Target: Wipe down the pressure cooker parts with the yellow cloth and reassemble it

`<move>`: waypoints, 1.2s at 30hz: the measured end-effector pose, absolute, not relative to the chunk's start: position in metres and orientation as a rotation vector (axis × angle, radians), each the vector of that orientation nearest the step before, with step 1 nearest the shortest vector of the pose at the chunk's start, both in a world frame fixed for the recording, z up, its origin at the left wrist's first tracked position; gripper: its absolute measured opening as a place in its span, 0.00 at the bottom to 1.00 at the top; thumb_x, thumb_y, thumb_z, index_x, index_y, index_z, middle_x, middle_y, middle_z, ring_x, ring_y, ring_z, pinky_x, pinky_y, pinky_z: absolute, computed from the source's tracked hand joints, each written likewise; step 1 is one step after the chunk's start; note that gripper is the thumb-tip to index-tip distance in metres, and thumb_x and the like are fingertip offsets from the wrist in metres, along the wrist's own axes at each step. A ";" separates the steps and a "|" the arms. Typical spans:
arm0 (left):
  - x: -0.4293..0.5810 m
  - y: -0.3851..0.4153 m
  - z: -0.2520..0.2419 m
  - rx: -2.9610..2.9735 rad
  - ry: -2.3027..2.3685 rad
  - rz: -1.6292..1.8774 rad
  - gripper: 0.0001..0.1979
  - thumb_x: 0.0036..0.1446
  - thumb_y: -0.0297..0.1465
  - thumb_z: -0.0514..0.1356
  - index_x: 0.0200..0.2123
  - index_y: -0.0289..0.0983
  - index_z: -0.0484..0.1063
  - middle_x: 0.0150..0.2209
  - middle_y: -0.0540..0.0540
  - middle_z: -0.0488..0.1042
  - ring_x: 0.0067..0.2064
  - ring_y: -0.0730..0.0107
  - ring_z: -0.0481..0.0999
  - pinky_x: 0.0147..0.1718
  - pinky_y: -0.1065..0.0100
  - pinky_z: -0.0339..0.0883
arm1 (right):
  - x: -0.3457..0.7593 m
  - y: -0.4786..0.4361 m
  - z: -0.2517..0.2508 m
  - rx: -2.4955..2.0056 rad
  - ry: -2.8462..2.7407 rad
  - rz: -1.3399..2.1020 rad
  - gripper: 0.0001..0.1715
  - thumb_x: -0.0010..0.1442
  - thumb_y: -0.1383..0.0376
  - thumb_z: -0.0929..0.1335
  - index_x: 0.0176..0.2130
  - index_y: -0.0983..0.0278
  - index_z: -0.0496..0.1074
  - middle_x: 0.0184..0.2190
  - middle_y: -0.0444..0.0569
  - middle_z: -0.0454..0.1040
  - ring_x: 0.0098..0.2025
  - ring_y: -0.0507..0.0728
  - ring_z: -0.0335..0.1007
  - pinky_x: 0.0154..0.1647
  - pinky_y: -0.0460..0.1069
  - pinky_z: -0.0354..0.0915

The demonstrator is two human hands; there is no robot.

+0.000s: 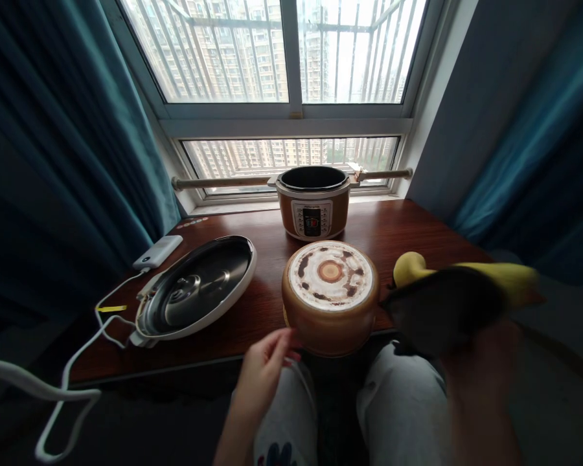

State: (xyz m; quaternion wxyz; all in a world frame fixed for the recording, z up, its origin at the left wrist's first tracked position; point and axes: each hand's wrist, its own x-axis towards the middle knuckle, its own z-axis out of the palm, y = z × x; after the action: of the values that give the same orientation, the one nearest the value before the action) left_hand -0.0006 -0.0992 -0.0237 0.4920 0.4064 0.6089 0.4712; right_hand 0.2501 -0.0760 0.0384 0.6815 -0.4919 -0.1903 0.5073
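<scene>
A brown round pot [330,327] sits upside down near the front edge of the table, its pale base marked with rusty patches. My left hand [266,364] is just left of it, fingers loosely curled with nothing visible in them; whether the fingertips touch the pot I cannot tell. At the right, my right hand [483,353], smeared by motion, grips a dark, blurred object [442,309] with a rounded outline, its kind unclear. This partly covers a yellow thing [409,266] behind it. Farther back stands a brown electric cooker [339,210], lidless, with a dark rim and a control panel.
At left lies a cooker lid [250,281], its dark inner side up. A white power bank [159,251] with a white cable [72,362] rests behind it. The brown wooden table [393,223] stands against a window, with blue curtains [78,97] at both sides.
</scene>
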 end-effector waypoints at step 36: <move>-0.035 -0.006 -0.015 1.494 1.776 1.154 0.26 0.47 0.45 0.59 0.46 0.35 0.69 0.53 0.39 0.65 0.58 0.54 0.59 0.58 0.55 0.49 | 0.248 0.037 0.008 -1.577 -1.629 0.554 0.23 0.57 0.54 0.64 0.45 0.64 0.74 0.43 0.51 0.75 0.46 0.61 0.71 0.44 0.50 0.65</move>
State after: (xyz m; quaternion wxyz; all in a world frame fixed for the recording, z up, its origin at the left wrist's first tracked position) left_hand -0.0351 -0.0064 -0.0155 0.2713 0.5548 0.6595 0.4286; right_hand 0.2482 0.0372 0.0084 0.3929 -0.6213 -0.6419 0.2183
